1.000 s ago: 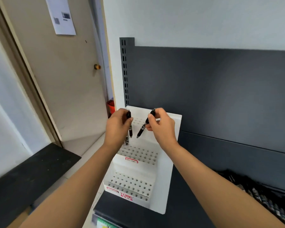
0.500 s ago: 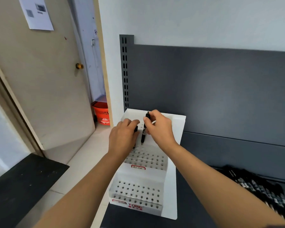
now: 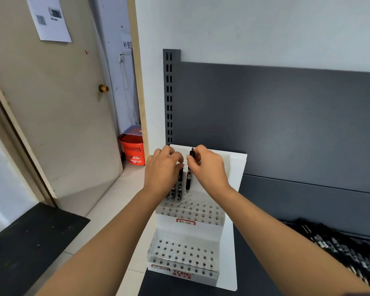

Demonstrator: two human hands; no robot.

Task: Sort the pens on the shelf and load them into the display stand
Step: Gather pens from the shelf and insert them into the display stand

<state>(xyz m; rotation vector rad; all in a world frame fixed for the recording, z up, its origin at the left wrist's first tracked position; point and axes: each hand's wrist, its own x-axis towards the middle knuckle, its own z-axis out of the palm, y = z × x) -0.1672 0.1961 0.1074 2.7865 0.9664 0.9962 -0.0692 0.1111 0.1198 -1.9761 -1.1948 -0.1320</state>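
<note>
At frame centre the stand (image 3: 235,189) is being borne by the shelf (image 3: 254,274), pens (image 3: 346,253) at lower right, basket (image 3: 132,151) behind at left.

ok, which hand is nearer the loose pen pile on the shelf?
Right. Right hand pinches a pen over the display stand, pen pile lower right of it; left hand sits further left.

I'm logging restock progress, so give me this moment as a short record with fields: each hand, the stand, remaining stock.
left hand: fingers curled on the tops of the loaded pens in the top tier
right hand: pinches a black pen, upright, tip at the top tier
display stand: holes in the two lower tiers empty
loose pens: piled on the shelf, right of the stand
</note>
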